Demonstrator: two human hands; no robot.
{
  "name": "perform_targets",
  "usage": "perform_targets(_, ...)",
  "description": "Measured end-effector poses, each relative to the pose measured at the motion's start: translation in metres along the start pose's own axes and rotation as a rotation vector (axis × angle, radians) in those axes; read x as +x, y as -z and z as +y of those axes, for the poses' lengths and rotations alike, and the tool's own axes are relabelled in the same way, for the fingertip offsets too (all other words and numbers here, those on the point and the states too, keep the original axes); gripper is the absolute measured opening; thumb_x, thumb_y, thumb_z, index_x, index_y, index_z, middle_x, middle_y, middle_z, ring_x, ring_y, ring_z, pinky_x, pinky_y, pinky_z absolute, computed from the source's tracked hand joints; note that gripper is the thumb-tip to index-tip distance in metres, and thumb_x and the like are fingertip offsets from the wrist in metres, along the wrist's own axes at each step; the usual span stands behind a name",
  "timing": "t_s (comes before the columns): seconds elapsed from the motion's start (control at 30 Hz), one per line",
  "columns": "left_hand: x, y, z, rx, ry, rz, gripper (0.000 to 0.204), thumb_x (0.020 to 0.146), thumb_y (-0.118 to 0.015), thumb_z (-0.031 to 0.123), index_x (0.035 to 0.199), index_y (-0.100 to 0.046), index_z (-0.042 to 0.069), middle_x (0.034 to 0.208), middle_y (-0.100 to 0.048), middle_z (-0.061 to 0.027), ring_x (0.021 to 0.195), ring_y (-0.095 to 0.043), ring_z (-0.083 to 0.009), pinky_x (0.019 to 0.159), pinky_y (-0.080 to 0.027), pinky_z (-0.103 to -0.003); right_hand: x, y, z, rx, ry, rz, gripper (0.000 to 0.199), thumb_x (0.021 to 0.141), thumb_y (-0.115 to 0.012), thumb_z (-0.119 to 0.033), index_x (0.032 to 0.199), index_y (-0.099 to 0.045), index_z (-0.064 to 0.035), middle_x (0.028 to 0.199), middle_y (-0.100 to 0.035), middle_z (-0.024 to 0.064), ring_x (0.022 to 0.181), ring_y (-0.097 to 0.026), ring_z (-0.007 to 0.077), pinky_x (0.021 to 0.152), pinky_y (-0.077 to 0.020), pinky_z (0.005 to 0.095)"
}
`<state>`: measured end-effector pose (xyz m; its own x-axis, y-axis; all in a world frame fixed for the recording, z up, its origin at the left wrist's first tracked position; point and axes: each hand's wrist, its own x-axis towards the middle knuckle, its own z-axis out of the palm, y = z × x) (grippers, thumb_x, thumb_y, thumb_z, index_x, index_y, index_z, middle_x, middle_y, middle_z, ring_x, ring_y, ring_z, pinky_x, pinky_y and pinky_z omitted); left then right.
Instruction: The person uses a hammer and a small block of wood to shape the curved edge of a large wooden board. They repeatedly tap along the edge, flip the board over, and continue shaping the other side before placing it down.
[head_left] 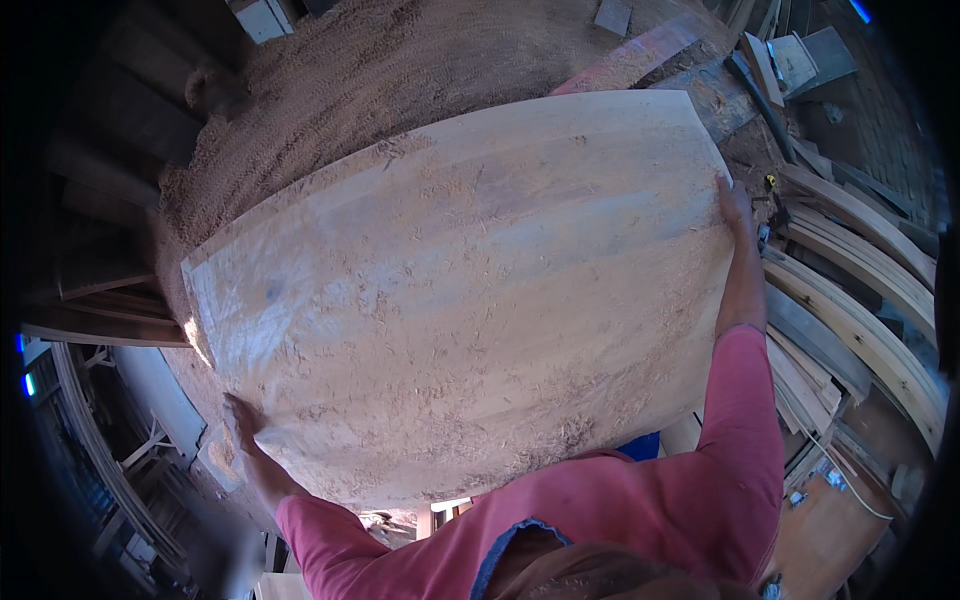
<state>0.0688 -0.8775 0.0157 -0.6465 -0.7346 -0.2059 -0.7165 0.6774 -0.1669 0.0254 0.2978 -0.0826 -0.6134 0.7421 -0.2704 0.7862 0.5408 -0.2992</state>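
A broad glued wooden panel point(460, 290), strewn with sawdust, is held flat above a sawdust heap point(340, 70). Its opposite edges are gripped by the left hand point(243, 417) and right hand point(735, 205), fingers clamped on it, so its width is balanced. Curved planks point(860, 290) are stacked at the right.

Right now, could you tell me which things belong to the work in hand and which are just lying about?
In hand:
wooden panel, dusted with sawdust
left hand on its near-left edge
right hand on its far-right edge

Lying about:
sawdust heap
curved wooden strips
offcut planks
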Motion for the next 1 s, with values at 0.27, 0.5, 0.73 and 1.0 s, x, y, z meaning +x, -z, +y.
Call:
perform_targets(0.27, 0.026, -0.005, 0.013, 0.081, -0.124, -0.016, 0.074, 0.103, -0.032, 0.056, 0.148, -0.044, -0.001, 0.141, -0.054, -0.0279, 0.126, -0.054, -0.0465, 0.107, -0.041, -0.051, -0.018, 0.019, 0.016, 0.000, -0.030, 0.029, 0.085, 0.096, -0.046, -0.065, 0.135, -0.051, 0.0103, 0.133, -0.057, 0.0356, 0.130, -0.052, 0.0466, 0.108, -0.0396, 0.0482)
perform_targets(0.5, -0.012, -0.013, 0.086, 0.046, -0.076, 0.140, 0.078, 0.104, -0.028, 0.058, 0.152, -0.036, -0.002, 0.149, -0.044, -0.0291, 0.136, -0.045, -0.0445, 0.113, -0.034, -0.052, -0.030, 0.023, 0.029, 0.002, -0.050, 0.125, 0.085, 0.096, -0.044, -0.066, 0.138, -0.048, 0.0080, 0.135, -0.056, 0.0352, 0.131, -0.050, 0.0476, 0.110, -0.0370, 0.0507)
perform_targets(0.73, -0.144, -0.015, 0.248, -0.086, -0.414, 0.223, 0.085, 0.100, -0.014, 0.069, 0.162, -0.013, 0.011, 0.167, -0.008, -0.0241, 0.154, -0.005, -0.0431, 0.124, -0.005, -0.054, -0.029, 0.027, 0.016, -0.028, -0.047, 0.038, 0.079, 0.096, -0.048, -0.062, 0.133, -0.053, 0.0076, 0.129, -0.060, 0.0332, 0.126, -0.056, 0.0461, 0.106, -0.0420, 0.0506)
perform_targets(1.0, -0.330, -0.014, 0.396, -0.082, -0.761, 0.309, 0.078, 0.099, -0.039, 0.053, 0.160, -0.022, 0.008, 0.162, -0.019, -0.0326, 0.149, -0.012, -0.0542, 0.119, -0.010, -0.064, -0.019, 0.045, -0.003, 0.033, -0.035, 0.039, 0.071, 0.095, -0.048, -0.061, 0.132, -0.056, -0.0006, 0.130, -0.062, 0.0256, 0.125, -0.057, 0.0430, 0.104, -0.0414, 0.0570)
